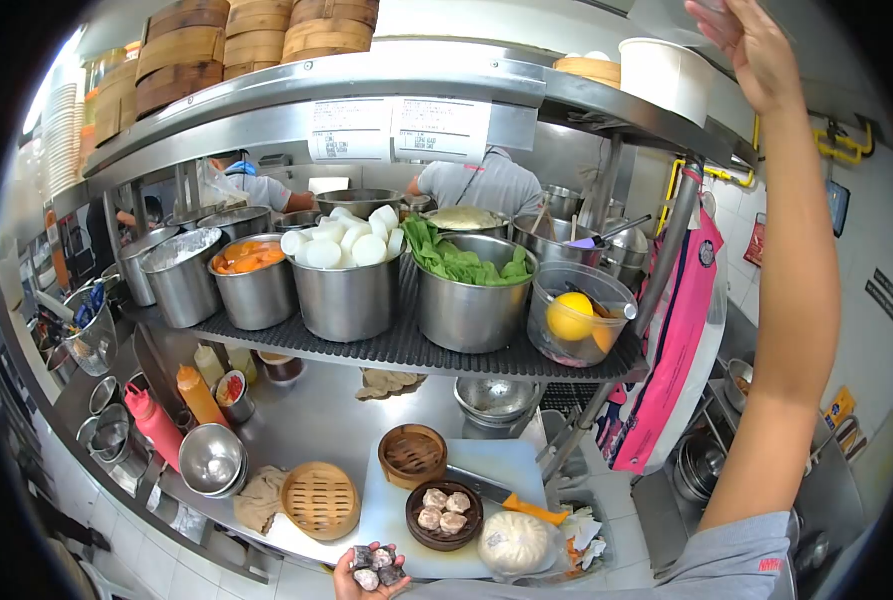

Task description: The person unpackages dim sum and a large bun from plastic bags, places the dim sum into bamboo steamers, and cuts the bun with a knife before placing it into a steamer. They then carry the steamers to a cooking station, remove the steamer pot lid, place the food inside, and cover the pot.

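Observation:
My left hand (371,578), at the bottom edge, is cupped around several small dark-and-pale dumplings (366,577). Raised high at the upper right, my right hand (744,45) has its fingers at a translucent plastic piece (671,18), whose kind I cannot make out. Close to my left hand, a dark round bamboo steamer (416,536) holds several pale dumplings (441,510). Behind it stands another bamboo steamer (412,457), and a slatted bamboo steamer lid (320,500) lies to the left. A white round bundle (514,543), apparently in plastic, sits to the right.
An orange-handled knife (506,497) lies on the white cutting board (386,525). Above, a rack (366,352) carries steel pots of food. A white paper tub (664,78) and stacked steamers (331,28) stand on the top shelf. Two people work behind; sauce bottles (153,425) are left.

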`<state>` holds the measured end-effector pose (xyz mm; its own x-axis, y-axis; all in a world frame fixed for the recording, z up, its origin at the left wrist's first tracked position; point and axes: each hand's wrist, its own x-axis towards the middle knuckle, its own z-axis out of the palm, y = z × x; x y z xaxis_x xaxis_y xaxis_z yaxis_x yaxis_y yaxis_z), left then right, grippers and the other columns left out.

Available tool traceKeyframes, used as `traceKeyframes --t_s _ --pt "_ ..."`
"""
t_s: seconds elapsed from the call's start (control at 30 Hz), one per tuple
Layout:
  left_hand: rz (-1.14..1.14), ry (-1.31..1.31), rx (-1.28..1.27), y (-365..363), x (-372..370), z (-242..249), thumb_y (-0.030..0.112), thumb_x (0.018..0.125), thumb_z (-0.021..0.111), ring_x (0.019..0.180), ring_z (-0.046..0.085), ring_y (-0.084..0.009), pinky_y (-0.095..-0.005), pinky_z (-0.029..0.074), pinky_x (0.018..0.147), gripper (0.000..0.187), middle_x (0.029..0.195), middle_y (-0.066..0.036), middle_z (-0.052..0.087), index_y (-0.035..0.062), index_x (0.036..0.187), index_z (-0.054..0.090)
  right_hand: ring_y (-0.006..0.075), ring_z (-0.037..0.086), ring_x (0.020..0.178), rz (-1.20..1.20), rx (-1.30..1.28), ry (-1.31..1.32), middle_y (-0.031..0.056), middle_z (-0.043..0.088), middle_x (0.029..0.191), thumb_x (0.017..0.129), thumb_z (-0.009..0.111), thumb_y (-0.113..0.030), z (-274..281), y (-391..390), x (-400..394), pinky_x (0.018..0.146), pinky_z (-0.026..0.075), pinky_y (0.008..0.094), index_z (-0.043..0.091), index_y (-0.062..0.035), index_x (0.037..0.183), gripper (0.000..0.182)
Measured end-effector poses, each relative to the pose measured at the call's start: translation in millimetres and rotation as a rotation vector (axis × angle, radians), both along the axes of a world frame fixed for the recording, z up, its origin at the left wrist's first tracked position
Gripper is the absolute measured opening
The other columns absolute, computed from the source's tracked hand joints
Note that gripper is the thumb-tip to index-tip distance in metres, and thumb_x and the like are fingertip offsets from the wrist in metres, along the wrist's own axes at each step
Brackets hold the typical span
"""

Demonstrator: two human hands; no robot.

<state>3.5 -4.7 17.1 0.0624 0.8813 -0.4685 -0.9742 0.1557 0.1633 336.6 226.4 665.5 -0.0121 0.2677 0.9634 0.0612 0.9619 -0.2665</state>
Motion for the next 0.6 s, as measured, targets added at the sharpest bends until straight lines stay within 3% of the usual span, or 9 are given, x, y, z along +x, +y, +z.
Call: traceKeyframes --t_s 0.07,0.13,0.2,0.23,0.3,0.4,0.47,0.6 --pt "0.010 0.056 0.031 11.3 -2.1 -14.9 0.048 0.090 0.048 0.106 0.058 -0.0364 -0.0632 0.046 0.085 0.046 0.117 -0.017 0.061 0.0106 0.116 0.058 0.0210 0.064 0.094 0.073 0.124 0.047 0.0060 0.066 0.098 0.096 0.050 -0.019 -36.3 -24.0 -20.0 0.080 0.050 0.0383 0.060 -0.0088 0.106 0.018" --pt "0.036 0.097 0.040 5.1 -1.3 -34.2 0.045 0.089 0.047 0.110 0.056 -0.0375 -0.0654 0.042 0.091 0.042 0.120 -0.015 0.059 0.0128 0.113 0.058 0.0256 0.010 0.146 0.103 -0.076 -0.153 0.0083 0.009 0.158 0.105 0.028 -0.027 -43.9 -19.4 26.6 0.119 0.006 0.0398 0.005 -0.0069 0.151 0.055" --pt "0.068 0.064 0.033 20.3 -12.4 -33.8 0.041 0.091 0.045 0.111 0.056 -0.0365 -0.0629 0.042 0.093 0.038 0.120 -0.013 0.060 0.0124 0.112 0.059 0.0217 0.015 0.145 0.097 -0.213 -0.064 0.0094 0.015 0.157 0.102 0.031 -0.042 -121.2 -36.6 -7.8 0.119 0.007 0.0392 0.009 -0.0041 0.150 0.065" --pt "0.084 0.045 0.058 24.7 -16.1 -34.2 0.040 0.091 0.047 0.111 0.056 -0.0361 -0.0616 0.044 0.092 0.036 0.120 -0.013 0.060 0.0126 0.111 0.059 0.0232 0.037 0.122 -0.232 0.365 -0.350 0.0104 0.037 0.135 0.091 0.052 -0.027 -144.7 -33.5 -9.4 0.099 0.034 0.0357 0.036 -0.0025 0.129 0.049" --pt "0.055 0.009 0.110 27.7 -27.1 -48.8 0.039 0.091 0.051 0.111 0.057 -0.0332 -0.0588 0.044 0.092 0.034 0.119 -0.011 0.060 0.0134 0.113 0.057 0.0241 0.062 0.100 -0.240 0.291 -0.405 0.0162 0.060 0.112 0.090 0.057 -0.017 -231.5 -35.7 14.4 0.085 0.055 0.0337 0.056 0.0020 0.117 0.034" --pt "0.074 0.181 -0.010 43.1 -29.5 -46.2 0.039 0.092 0.048 0.109 0.059 -0.0328 -0.0589 0.048 0.088 0.036 0.118 -0.011 0.060 0.0121 0.114 0.055 0.0193 0.064 0.064 0.196 -0.370 -0.312 0.0183 0.067 0.084 0.096 0.049 -0.012 -365.7 -60.2 -25.2 0.056 0.053 0.0289 0.057 0.0022 0.105 0.018" --pt "0.048 0.290 -0.048 51.7 -34.1 -38.5 0.039 0.092 0.050 0.102 0.061 -0.0279 -0.0567 0.047 0.088 0.033 0.110 -0.008 0.061 0.0133 0.114 0.053 0.0190 0.066 0.065 0.226 -0.808 -0.361 0.0160 0.068 0.082 0.096 0.050 -0.010 -417.0 -70.8 -50.8 0.059 0.053 0.0279 0.058 0.0003 0.107 0.017" --pt "0.008 0.342 -0.037 63.9 -39.3 -39.0 0.037 0.092 0.051 0.101 0.063 -0.0287 -0.0542 0.052 0.084 0.035 0.112 -0.009 0.061 0.0107 0.114 0.053 0.0177 0.067 0.069 0.323 -1.081 -0.383 0.0153 0.069 0.086 0.098 0.049 -0.013 -499.0 -72.0 -64.6 0.061 0.053 0.0257 0.058 0.0015 0.108 0.019"
